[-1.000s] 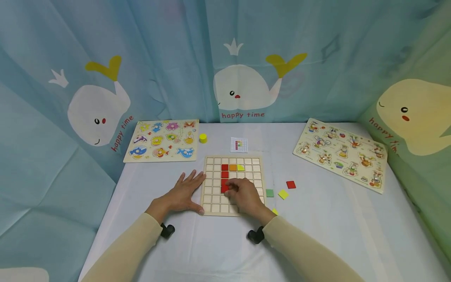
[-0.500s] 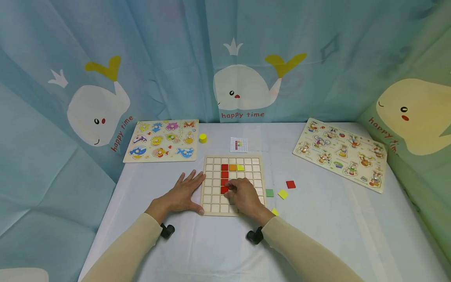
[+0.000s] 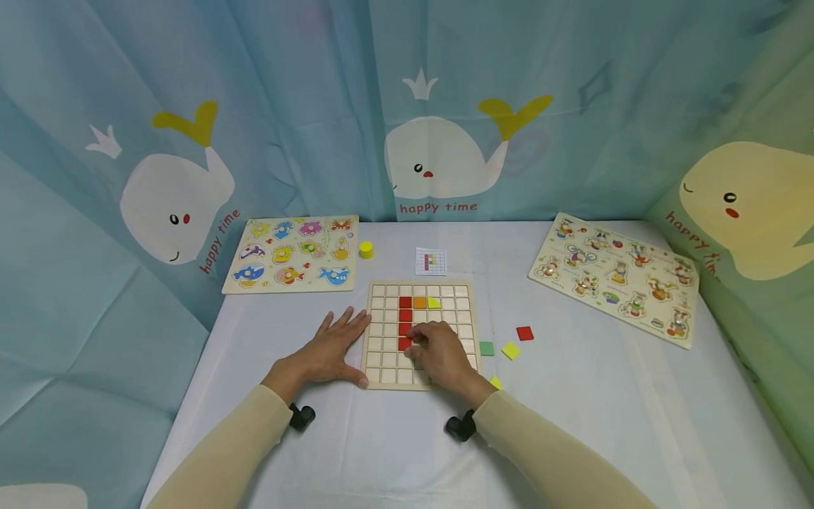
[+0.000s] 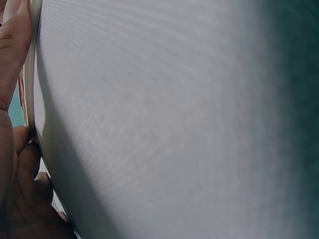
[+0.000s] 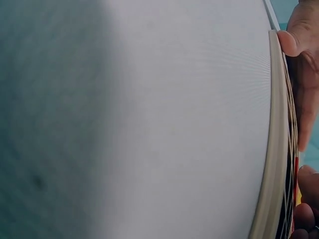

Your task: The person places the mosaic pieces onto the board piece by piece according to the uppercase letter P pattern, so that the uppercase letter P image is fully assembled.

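Note:
A wooden grid board (image 3: 383,355) lies on the white table. On it, several red square tiles form a column, with an orange tile (image 3: 420,302) and a yellow tile (image 3: 434,302) beside the topmost. My left hand (image 3: 326,351) is spread, its fingertips and thumb against the board's left edge. Over the board's lower middle, my right hand (image 3: 441,353) has curled fingers, index finger and thumb about the lowest red square tile (image 3: 405,343). The hand covers some grid cells. In the right wrist view, the fingers (image 5: 308,184) are by the board's surface and the left thumb touches its edge.
Right of the board lie a green tile (image 3: 486,348), yellow tiles (image 3: 511,350) and a red tile (image 3: 524,333). Behind it are a pattern card (image 3: 431,261) and a yellow cylinder (image 3: 366,249). Picture puzzle boards stand back left (image 3: 290,254) and back right (image 3: 617,279).
The lowest red tile has shifted slightly toward the person, opening a thin gap below the tile above it. My right hand barely moved; my left hand stayed still.

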The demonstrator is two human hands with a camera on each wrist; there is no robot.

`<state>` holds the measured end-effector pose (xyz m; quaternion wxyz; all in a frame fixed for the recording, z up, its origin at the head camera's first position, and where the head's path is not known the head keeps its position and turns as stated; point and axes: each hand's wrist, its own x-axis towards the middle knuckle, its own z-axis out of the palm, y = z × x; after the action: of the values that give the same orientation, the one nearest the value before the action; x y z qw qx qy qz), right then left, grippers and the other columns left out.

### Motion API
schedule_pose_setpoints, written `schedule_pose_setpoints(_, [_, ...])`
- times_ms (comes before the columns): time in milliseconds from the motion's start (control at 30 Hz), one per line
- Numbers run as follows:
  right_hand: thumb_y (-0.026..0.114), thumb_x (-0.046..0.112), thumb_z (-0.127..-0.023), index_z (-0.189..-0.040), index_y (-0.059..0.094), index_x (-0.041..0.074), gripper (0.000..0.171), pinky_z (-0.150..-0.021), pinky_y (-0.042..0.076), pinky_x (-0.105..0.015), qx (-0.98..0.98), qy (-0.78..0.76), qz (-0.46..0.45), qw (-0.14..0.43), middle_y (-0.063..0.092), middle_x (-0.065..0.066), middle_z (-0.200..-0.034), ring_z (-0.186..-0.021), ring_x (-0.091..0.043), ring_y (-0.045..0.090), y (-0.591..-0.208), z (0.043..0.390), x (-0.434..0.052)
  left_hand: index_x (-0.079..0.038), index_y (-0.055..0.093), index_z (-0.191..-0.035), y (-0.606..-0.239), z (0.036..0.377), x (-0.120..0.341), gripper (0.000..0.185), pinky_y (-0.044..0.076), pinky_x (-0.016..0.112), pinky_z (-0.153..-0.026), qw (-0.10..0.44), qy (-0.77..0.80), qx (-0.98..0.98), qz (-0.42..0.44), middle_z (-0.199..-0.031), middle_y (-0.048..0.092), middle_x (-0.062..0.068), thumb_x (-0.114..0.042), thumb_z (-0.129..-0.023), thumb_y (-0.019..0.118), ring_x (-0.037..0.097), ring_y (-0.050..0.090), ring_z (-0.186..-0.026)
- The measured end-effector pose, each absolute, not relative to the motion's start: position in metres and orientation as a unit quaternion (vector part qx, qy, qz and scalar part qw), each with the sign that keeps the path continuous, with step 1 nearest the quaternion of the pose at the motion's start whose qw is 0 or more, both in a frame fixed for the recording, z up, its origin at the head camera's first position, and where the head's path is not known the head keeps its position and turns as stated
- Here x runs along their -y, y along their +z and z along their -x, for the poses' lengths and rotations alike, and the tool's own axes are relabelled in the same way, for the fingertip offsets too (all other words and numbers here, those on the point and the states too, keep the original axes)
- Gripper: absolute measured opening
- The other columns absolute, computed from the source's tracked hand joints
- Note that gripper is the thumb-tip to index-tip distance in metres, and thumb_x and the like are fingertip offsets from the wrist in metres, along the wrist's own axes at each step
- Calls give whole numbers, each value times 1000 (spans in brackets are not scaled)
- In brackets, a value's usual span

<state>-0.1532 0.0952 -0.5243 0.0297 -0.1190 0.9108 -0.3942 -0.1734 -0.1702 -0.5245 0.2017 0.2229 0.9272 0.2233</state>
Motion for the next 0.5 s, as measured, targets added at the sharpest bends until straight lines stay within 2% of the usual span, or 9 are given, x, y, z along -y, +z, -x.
schedule_pose_setpoints(267, [84,12,-90,-108,77,8,19,-83,52,-33,-893,-439,84,56,70,0,-96,-92,-17,59,-519,157,-101,-17,19,-171,-525,174,170,134,-7,53,-134,204,217,-929,-219,-178,15,2,-63,-68,92,27,0,-166])
schedule_pose_setpoints(500, [79,12,-94,-112,76,9,18,-84,53,-33,-871,-481,71,70,69,-1,-99,-93,-17,62,-517,158,-107,-16,21,-170,-523,172,169,134,-6,54,-134,201,217,-929,-222,-178,17,3,-62,-67,93,28,2,-166])
